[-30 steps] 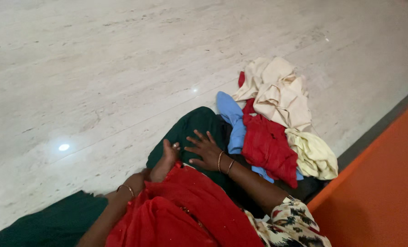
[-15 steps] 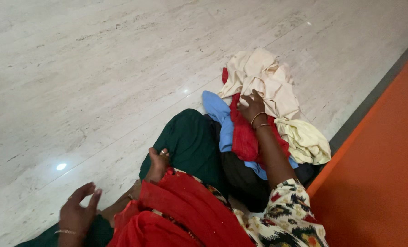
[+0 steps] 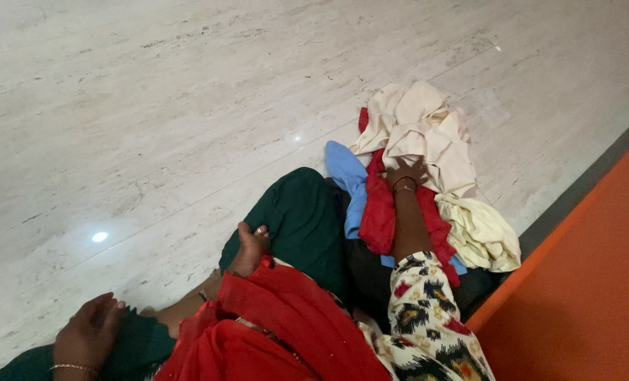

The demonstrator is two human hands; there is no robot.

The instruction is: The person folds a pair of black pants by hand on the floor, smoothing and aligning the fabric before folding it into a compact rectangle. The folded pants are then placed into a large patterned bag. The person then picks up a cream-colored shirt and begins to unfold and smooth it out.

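The right hand (image 3: 406,173) was down in the clothes pile (image 3: 427,183), fingers spread over the seam where the red garment (image 3: 388,212) met the cream cloth (image 3: 420,134) — whether it had actually pinched fabric could not be told, since the fingertips were sunk into the folds. That pile lay on the marble floor (image 3: 152,106), hard against the person's green-trousered knee (image 3: 300,212), with the orange wall (image 3: 596,282) just on its far side. The left hand (image 3: 88,331) was well away from the pile, loosely curled with nothing in it, resting at the edge of the green fabric near the lap. The risk, as it looked: everything there was tangled. The blue piece (image 3: 349,176) ran under the red one, and the pale yellow garment (image 3: 480,236) was tucked beneath the cream cloth, so a one-handed tug could have dragged two or three pieces along and scattered the heap across the floor. The red scarf (image 3: 279,324) draped over the lap sat near the pile too, and could have been snagged by the forearm.
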